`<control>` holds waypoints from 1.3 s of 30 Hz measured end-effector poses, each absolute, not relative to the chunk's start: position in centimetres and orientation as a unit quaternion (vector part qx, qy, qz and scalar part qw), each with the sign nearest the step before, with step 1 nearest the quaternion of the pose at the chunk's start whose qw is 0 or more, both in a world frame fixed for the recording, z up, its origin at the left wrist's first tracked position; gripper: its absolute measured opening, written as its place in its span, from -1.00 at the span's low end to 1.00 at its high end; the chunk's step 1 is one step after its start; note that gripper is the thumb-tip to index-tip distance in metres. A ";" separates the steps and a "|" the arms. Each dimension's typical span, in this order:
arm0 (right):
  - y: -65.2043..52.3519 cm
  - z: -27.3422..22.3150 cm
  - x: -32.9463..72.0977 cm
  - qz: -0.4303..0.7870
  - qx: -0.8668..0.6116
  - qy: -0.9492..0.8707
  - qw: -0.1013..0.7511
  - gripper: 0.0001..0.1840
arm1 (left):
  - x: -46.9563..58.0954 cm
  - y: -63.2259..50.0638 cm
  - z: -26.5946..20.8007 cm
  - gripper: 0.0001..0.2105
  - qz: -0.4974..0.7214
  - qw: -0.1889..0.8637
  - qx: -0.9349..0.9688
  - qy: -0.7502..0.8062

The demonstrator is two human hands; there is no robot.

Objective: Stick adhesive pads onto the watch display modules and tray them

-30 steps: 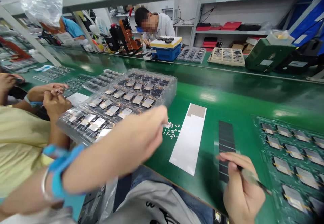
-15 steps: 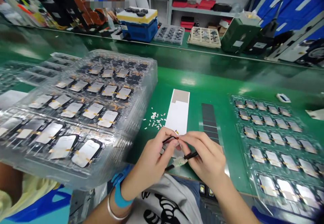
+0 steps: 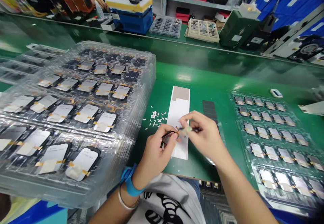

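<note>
My left hand (image 3: 158,148) is closed on a small flat display module (image 3: 167,138) with a dark edge, partly hidden by the fingers. An orange flex tab shows near its right end. In my right hand (image 3: 202,131) is a slim dark tool (image 3: 186,130) with a pale band, blurred by motion; its tip is close to the module's tab. Beneath both hands lies a long white sheet (image 3: 179,111) with a greyish-brown patch at its far end. Small white scraps (image 3: 154,116) are scattered left of the sheet, and a dark segmented strip (image 3: 209,107) lies to its right.
Stacked clear trays (image 3: 149,79) holding several display modules rise at the left. Another clear tray (image 3: 249,153) of modules lies at the right, with a small white object (image 3: 275,93) behind it. A raised shelf at the back bears a blue box (image 3: 131,18) and a green box (image 3: 235,28).
My right hand has lifted slightly, and its tool has swung up from below the fingers towards the module. My left hand still holds the module. The view has shifted a little.
</note>
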State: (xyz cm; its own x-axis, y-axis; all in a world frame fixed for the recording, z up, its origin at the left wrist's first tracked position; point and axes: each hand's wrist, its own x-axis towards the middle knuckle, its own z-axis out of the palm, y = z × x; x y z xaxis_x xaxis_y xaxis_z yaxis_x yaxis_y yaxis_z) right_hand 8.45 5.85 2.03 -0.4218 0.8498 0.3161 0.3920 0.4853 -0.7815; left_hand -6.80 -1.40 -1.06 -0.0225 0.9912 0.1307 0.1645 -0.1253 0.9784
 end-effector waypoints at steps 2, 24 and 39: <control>7.8 2.3 7.6 0.379 -0.424 -0.760 0.316 -0.86 | -6.7 -1.5 -1.1 -0.96 0.494 0.439 0.559 0.501; 6.7 1.2 7.8 0.677 -0.372 -0.578 0.264 -0.64 | -6.5 -1.9 -1.3 -0.92 0.573 0.515 0.453 0.448; 5.6 0.8 8.5 0.623 -0.404 -0.592 0.313 -0.63 | -6.9 -2.1 -1.7 -0.87 0.526 0.546 0.458 0.464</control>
State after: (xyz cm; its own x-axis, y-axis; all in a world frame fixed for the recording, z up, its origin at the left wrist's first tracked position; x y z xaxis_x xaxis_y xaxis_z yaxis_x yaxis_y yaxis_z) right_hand 8.46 5.56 0.83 -0.4772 0.8687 -0.1330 0.0883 -0.1032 -0.9907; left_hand -6.89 -2.13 -1.72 0.0159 0.9996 -0.0234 -0.1499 0.0256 0.9884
